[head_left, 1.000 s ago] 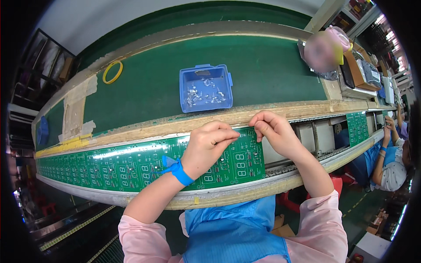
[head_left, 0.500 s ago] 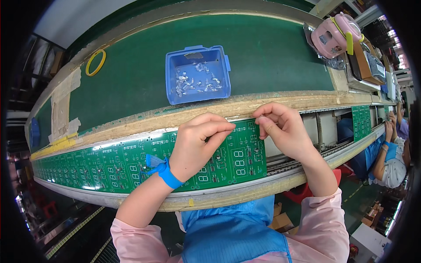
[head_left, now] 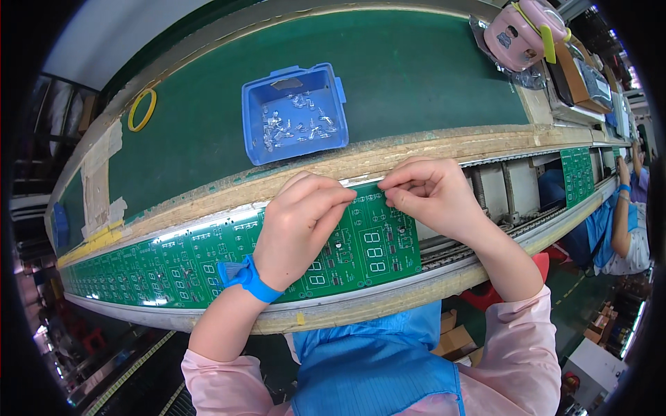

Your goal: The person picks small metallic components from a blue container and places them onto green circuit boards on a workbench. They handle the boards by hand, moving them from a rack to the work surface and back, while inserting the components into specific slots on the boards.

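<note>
Both of my hands are over the upper right part of a long green circuit board panel (head_left: 375, 276), which is printed with white digit outlines and carries small parts. My left hand (head_left: 295, 225), with a blue wrist strap (head_left: 251, 277), has thumb and index finger pressed together at the board's upper edge. Close by on its right, my right hand (head_left: 436, 195) pinches with curled fingers just above the panel's corner. Whatever either pinch holds is too small or hidden to make out. Beyond my hands stands a blue plastic bin (head_left: 298, 150) containing several small clear leaded components (head_left: 277, 130).
A wooden ledge (head_left: 416, 143) divides the green tabletop (head_left: 409, 76) from the conveyor rail (head_left: 479, 260). A yellow tape roll (head_left: 141, 110) lies far left. A pink pot-like container (head_left: 515, 41) stands far right. Another board (head_left: 577, 177) and a co-worker (head_left: 624, 229) are further right.
The view has shifted a little, moving bin and tape roll up and left in the picture. Both hands stay over the board's right end, still pinching, with their fingertips slightly further left in view.
</note>
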Demonstrator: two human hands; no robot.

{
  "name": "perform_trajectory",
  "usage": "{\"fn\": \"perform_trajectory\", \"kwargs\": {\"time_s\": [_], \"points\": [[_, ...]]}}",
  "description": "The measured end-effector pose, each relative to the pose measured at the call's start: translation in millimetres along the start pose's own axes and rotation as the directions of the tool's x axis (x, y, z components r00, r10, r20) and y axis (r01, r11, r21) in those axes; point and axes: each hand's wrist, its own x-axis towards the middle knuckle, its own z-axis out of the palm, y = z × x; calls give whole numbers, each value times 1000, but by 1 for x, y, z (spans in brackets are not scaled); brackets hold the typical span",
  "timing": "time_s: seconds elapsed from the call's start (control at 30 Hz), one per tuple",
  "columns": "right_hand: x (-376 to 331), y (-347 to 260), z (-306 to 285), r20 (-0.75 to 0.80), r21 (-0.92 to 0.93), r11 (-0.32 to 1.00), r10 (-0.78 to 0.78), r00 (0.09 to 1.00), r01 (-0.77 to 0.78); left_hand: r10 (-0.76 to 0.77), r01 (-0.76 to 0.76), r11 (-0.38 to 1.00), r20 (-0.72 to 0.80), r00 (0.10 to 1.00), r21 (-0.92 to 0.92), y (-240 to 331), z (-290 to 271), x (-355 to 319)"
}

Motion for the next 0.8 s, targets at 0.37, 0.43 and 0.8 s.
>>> {"fn": "perform_trajectory", "kwargs": {"time_s": [0.37,0.43,0.8], "points": [[1,-7,-6,23,-166,986,-25,999,28,125,-126,990,25,992,60,-2,5,6],[1,-6,-7,12,-212,975,-68,998,69,57,-59,996,24,998,71,3,6,7],[3,-3,-6,-15,-219,943,-262,965,252,9,-13,993,32,999,115,0,17,5]]}}
